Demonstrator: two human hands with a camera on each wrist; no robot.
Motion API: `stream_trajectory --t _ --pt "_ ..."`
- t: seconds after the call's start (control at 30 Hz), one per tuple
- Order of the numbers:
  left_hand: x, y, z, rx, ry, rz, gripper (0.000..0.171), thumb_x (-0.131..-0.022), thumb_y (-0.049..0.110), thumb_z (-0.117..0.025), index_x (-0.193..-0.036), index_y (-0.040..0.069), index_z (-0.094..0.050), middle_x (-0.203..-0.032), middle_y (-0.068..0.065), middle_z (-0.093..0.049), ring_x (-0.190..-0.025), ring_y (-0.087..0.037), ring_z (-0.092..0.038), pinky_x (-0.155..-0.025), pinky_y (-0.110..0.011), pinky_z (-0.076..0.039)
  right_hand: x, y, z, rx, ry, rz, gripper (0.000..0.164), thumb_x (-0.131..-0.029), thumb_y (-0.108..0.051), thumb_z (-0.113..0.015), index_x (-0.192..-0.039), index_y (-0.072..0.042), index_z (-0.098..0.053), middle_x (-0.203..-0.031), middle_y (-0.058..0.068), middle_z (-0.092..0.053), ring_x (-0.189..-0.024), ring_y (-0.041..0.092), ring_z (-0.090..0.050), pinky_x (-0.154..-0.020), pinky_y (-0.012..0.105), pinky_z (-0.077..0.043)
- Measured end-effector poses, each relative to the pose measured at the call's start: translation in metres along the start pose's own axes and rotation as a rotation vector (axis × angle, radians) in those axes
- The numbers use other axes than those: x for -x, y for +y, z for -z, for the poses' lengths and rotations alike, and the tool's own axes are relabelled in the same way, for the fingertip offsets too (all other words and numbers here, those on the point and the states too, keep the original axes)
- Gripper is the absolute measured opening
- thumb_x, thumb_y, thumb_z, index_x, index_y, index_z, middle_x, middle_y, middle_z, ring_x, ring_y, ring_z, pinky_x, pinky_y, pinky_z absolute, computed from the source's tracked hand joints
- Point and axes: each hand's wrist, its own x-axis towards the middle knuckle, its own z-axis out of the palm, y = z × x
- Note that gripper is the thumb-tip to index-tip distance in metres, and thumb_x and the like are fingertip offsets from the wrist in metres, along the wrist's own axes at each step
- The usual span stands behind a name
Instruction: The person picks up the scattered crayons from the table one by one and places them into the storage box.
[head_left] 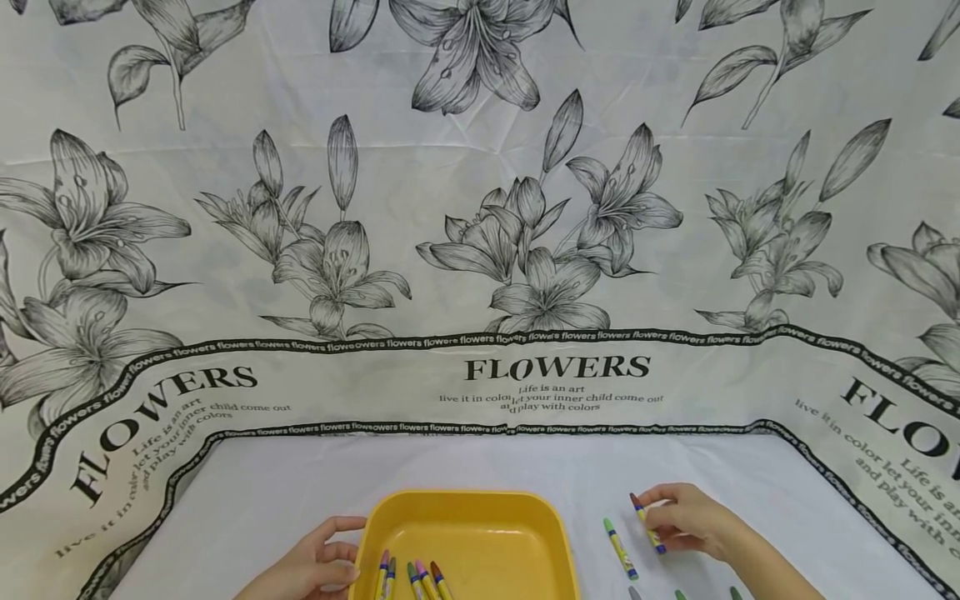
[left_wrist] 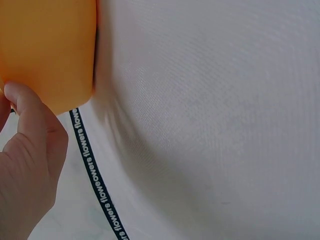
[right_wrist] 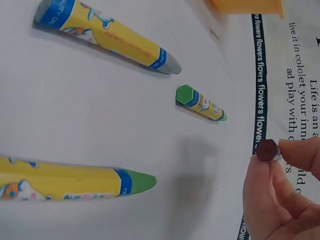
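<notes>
One tray (head_left: 510, 550) in left fingers (head_left: 345, 523), five crayons (head_left: 427, 581) inside, one brown crayon (head_left: 640, 510) between right fingers (head_left: 663, 492), four loose (head_left: 621, 550).

We read big "FLOWERS" and "Life is an art" on the cloth (head_left: 390, 371), and little "flowers" along its black stripes (head_left: 480, 430).

So it's a person with bare hands. Left hand (head_left: 318, 562) has slim fingers and a bare wrist, and up close in the left wrist view you can make out fine skin creases. Right hand (head_left: 692, 521), the one nearer the right edge of the bench (head_left: 292, 483), looks like the same slender build with rounded fingertips. Right forearm (head_left: 772, 573) is bare too, narrow at the wrist, thicker further back. Nails are too small to tell.
</notes>
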Motion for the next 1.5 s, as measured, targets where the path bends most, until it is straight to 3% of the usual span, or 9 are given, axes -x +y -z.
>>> stream_trajectory --t 0.33,0.6,1.1,1.5 --pt "-0.003 0.000 0.001 -0.030 0.012 -0.004 0.063 -0.088 0.008 -0.059 -0.138 -0.001 -0.022 -0.097 -0.006 -0.060 -0.077 -0.013 -0.060 -0.075 -0.028 -0.052 0.005 -0.013 -0.006 -0.079 -0.030 0.028 0.036 -0.075 -0.003 -0.062 -0.111 0.003 -0.058 -0.073 0.004 -0.054 -0.065 0.014 -0.053 -0.057 0.024 -0.050" --pt "-0.003 -0.001 0.003 -0.018 0.006 0.002 0.063 -0.088 0.008 -0.057 -0.139 0.000 -0.022 -0.098 -0.006 -0.061 -0.078 -0.014 -0.061 -0.076 -0.030 -0.052 0.012 -0.022 -0.013 -0.162 -0.192 0.121 0.038 -0.078 -0.006 -0.061 -0.114 0.004 -0.055 -0.073 0.001 -0.058 -0.066 0.011 -0.055 -0.058 0.021 -0.050" --pt "-0.002 -0.001 0.002 0.036 -0.027 0.004 0.063 -0.088 0.006 -0.056 -0.139 0.001 -0.019 -0.103 -0.009 -0.061 -0.084 -0.017 -0.062 -0.079 -0.031 -0.052 0.016 -0.044 -0.046 -0.268 -0.332 0.145 0.036 -0.080 -0.009 -0.063 -0.114 -0.001 -0.058 -0.072 -0.001 -0.060 -0.065 0.009 -0.054 -0.055 0.017 -0.047" --pt "-0.002 -0.001 0.002 -0.013 0.020 0.020 0.064 -0.087 0.007 -0.057 -0.139 -0.001 -0.018 -0.101 -0.007 -0.061 -0.081 -0.017 -0.062 -0.079 -0.033 -0.052 0.020 -0.063 -0.081 -0.324 -0.413 0.164 0.042 -0.079 -0.006 -0.060 -0.120 0.004 -0.053 -0.080 0.002 -0.062 -0.067 0.009 -0.054 -0.061 0.021 -0.051"
